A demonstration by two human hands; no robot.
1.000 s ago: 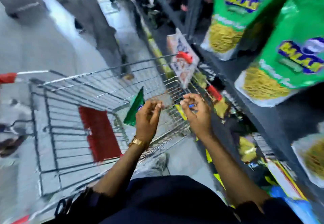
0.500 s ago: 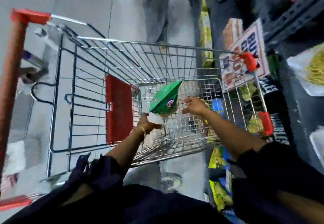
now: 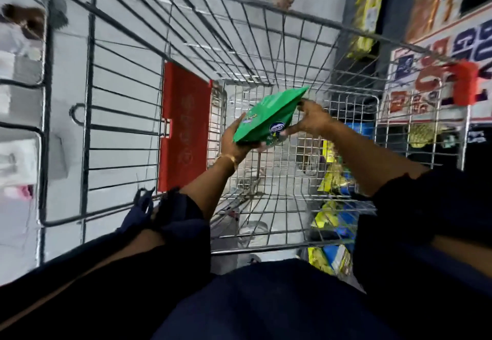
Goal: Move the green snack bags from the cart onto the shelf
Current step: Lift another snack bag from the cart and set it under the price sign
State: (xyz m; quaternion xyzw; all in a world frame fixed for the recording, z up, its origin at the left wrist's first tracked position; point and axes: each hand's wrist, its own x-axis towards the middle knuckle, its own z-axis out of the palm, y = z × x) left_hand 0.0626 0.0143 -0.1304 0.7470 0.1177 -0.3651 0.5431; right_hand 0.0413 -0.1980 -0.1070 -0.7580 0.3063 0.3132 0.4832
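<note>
One green snack bag (image 3: 269, 116) hangs tilted above the inside of the wire shopping cart (image 3: 266, 47). My left hand (image 3: 234, 142) cups its lower left corner from underneath. My right hand (image 3: 314, 119) pinches its right edge near the top corner. Both hands are inside the cart basket, above its wire bottom. No other green bag shows in the cart. The shelf with the green bags is out of view.
A red child-seat flap (image 3: 183, 129) stands at the basket's left. Low shelves (image 3: 332, 180) with yellow and blue packets run along the right, behind the cart wall. A printed sign (image 3: 436, 73) hangs on the cart's right end. Grey floor lies to the left.
My head has tipped down, so the shelf's green bags left the view. The bag went from my left hand alone to both hands, and my right hand closed on its edge.
</note>
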